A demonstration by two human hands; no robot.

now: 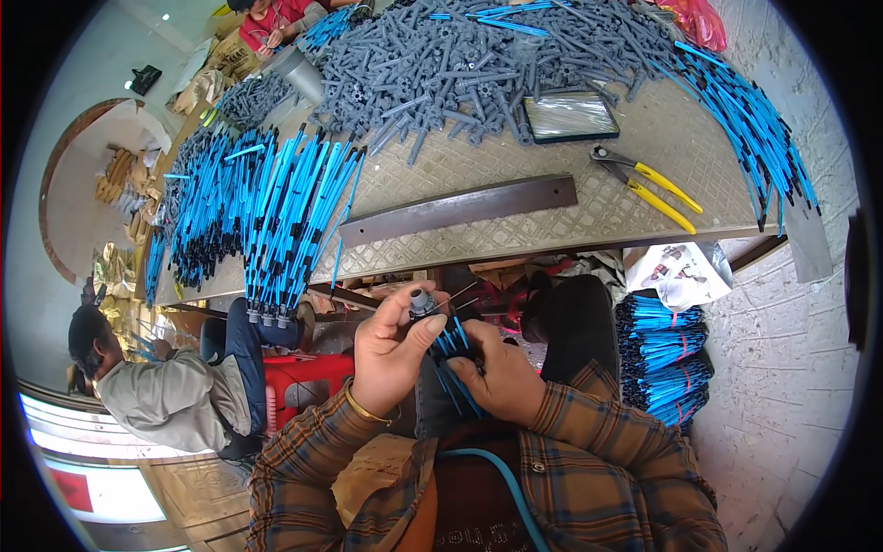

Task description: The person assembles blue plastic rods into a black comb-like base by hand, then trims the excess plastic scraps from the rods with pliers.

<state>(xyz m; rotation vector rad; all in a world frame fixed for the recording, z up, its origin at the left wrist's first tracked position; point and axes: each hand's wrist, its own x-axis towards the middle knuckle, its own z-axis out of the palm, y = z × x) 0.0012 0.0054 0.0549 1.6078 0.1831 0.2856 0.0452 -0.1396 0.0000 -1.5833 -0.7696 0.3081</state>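
In front of my lap, my left hand (384, 348) grips a dark grey plastic fitting (422, 302) with a round, knobbed end between thumb and fingers. Thin metal wires stick out beside it. My right hand (508, 375) is closed around a small bunch of blue rods (452, 340) with dark ends, just below the fitting. The rods and the fitting meet between my two hands; whether they are joined is hidden by my fingers.
Ahead is a table (589, 207) with a heap of grey plastic tubes (441, 64), blue rod bundles (299, 212), a dark metal bar (460, 210), a tray of thin wires (570, 117) and yellow-handled pliers (658, 189). A co-worker (170, 386) sits left; tied bundles (664, 363) stand right.
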